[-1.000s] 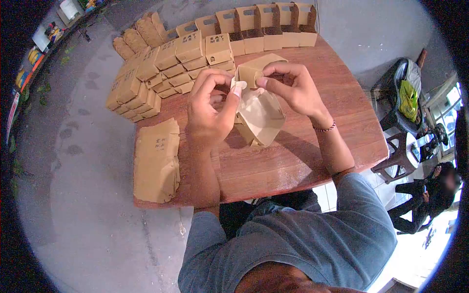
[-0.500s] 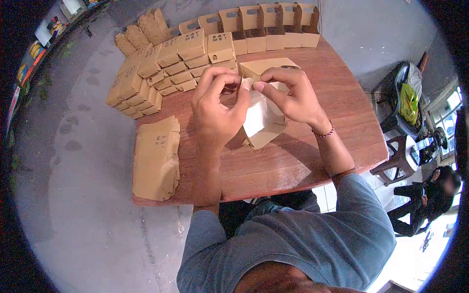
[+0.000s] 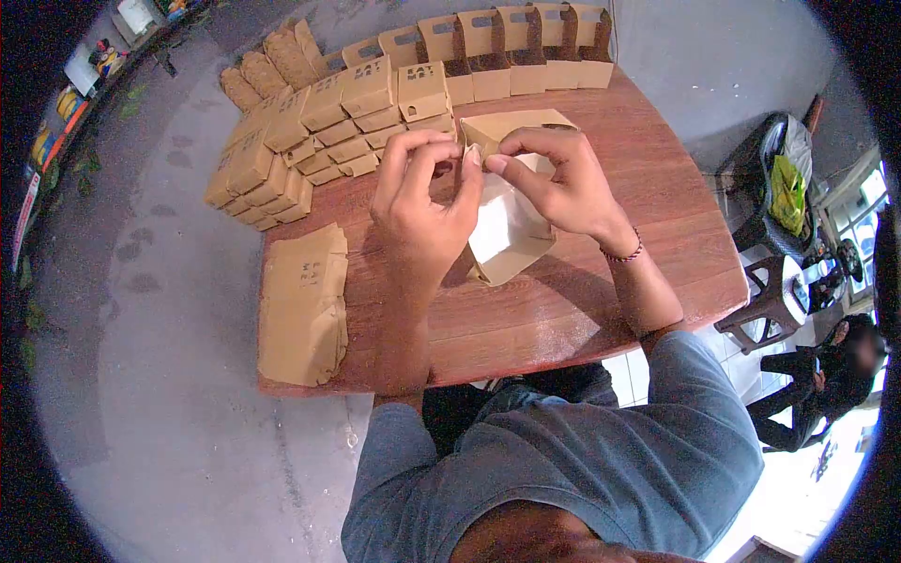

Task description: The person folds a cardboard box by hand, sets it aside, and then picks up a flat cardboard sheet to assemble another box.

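A partly folded cardboard box (image 3: pixel 514 265) stands on the wooden table, brown outside with a shiny white inside. Its lid panel stands raised on the far side. My left hand (image 3: pixel 427 197) pinches a corner flap of the box between thumb and fingers. Close beside it, my right hand (image 3: pixel 563 178) pinches the same corner, thumb against the fingers. The fingertips of both hands nearly meet there and hide part of the flap. Left of my left forearm lies a stack of flat cardboard blanks (image 3: pixel 302 305) printed "EAT ME".
Folded "EAT ME" boxes (image 3: pixel 324 103) are stacked at the table's far left. Several open carriers with handle cut-outs (image 3: pixel 488 56) line the far edge. A stool (image 3: pixel 774 300) and a dark chair with bags (image 3: pixel 774 192) stand right of the table (image 3: pixel 648 188). Farther right is another person (image 3: pixel 812 385).
Both hands keep their pinch at the box corner, with only slight finger movement. The view has shifted very slightly.
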{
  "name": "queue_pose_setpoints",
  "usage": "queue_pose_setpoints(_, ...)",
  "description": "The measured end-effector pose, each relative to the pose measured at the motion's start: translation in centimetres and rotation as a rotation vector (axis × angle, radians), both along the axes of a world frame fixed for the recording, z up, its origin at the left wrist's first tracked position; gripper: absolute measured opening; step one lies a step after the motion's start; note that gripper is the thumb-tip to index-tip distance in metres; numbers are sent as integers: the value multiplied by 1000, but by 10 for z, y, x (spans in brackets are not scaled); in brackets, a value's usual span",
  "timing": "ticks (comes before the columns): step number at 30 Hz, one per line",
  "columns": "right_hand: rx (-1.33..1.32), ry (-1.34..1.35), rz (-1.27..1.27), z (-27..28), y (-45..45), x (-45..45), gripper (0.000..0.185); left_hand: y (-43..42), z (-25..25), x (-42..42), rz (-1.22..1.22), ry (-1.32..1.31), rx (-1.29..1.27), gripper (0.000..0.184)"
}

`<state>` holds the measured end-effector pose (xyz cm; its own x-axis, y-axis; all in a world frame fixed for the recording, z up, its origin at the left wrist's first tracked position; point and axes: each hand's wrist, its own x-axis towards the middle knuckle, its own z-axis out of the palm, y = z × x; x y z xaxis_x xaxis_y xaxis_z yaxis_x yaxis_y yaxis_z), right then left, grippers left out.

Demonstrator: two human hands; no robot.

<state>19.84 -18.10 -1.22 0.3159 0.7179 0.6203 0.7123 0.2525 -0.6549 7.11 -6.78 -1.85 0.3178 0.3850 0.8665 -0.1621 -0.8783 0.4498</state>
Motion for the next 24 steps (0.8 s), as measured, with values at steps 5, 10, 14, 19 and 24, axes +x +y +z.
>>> queue_pose_setpoints(5, 26, -10, 0, -5, 2, 2, 15, 3, -2, 0, 16, 18, 6, 13)
queue_pose_setpoints(10, 33, -37, 2, -4, 3, 2, 16, 2, -1, -1, -12, 35, -55, 13)
queue_pose_setpoints(14, 66, -32, -5, -9, 7, 3, 17, 6, 0, -3, -54, 85, -63, 12)
queue_pose_setpoints(19, 55, -17, -25, -11, 7, 2, 18, 9, 0, -4, -195, 127, -227, 12)
queue_pose_setpoints(24, 65, -57, -45, -10, 6, 3, 18, 10, -4, 0, -174, 74, -198, 12)
